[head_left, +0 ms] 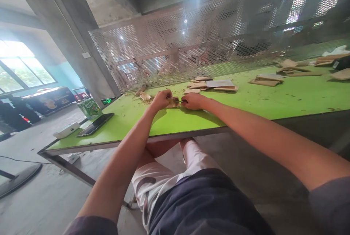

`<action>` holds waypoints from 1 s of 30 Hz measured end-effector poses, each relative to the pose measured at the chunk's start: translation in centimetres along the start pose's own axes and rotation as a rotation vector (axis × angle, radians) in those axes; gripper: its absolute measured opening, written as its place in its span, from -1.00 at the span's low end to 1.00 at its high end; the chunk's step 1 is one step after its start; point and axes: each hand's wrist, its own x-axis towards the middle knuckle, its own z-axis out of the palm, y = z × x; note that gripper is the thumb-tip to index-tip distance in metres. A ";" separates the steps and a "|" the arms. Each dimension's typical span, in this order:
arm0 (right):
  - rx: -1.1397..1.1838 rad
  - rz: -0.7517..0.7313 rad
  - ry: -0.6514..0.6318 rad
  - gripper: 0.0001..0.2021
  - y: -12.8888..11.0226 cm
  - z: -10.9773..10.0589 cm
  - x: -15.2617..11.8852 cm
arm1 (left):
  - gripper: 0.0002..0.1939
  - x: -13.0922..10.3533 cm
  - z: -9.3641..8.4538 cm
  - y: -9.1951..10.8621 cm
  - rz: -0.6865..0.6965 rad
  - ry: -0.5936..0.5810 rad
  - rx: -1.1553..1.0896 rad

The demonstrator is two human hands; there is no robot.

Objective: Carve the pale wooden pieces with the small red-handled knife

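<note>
My left hand [162, 99] is closed on the left end of a small brown flat piece [172, 102], just above the green tabletop [172, 120]. My right hand [194, 101] is closed too, with a thin dark tool [180, 101] poking out of its fingers towards the brown piece. The tool's tip meets or overlaps the piece's right side; at this size I cannot tell which. Most of the tool is hidden in my right fingers. Brown scraps and crumbs [146, 97] lie beyond my left hand.
Brown flat pieces [199, 85] with a whitish sheet [219, 83] lie behind my hands; more brown pieces [266, 81] are at the right. On the left are a black tablet [95, 124], a green box [89, 108] and a white box [66, 130]. A perforated metal screen [153, 45] runs along the back.
</note>
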 end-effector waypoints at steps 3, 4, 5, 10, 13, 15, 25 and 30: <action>0.011 -0.006 -0.047 -0.69 -0.4 -0.3 0.2 | -0.91 0.0 0.0 0.0 0.002 -0.023 -0.014; 0.016 -0.011 -0.068 -0.69 -0.5 -0.4 0.2 | -0.91 -0.1 0.0 0.1 0.007 -0.038 -0.016; 0.020 -0.015 -0.089 -0.69 -0.7 -0.6 0.3 | -0.89 -0.1 0.0 0.1 0.014 -0.054 -0.012; 0.015 -0.016 -0.115 -0.68 -0.8 -0.8 0.3 | -0.85 -0.2 0.0 0.3 0.032 -0.105 0.031; -0.005 -0.012 -0.074 -0.68 -0.5 -0.8 -0.2 | -0.89 -0.2 -0.2 0.3 0.031 -0.112 0.040; -0.030 -0.003 -0.034 -0.70 -0.5 -0.8 -0.6 | -0.87 -0.2 -0.4 0.3 0.030 -0.112 0.047; -0.191 -0.023 0.058 -0.63 -1.3 -0.4 -0.7 | -0.86 -0.1 -0.5 0.2 0.055 -0.134 0.100; -0.155 -0.024 -0.018 -0.62 -1.1 -0.2 -0.3 | -0.86 -0.2 -0.5 0.2 0.032 -0.152 0.100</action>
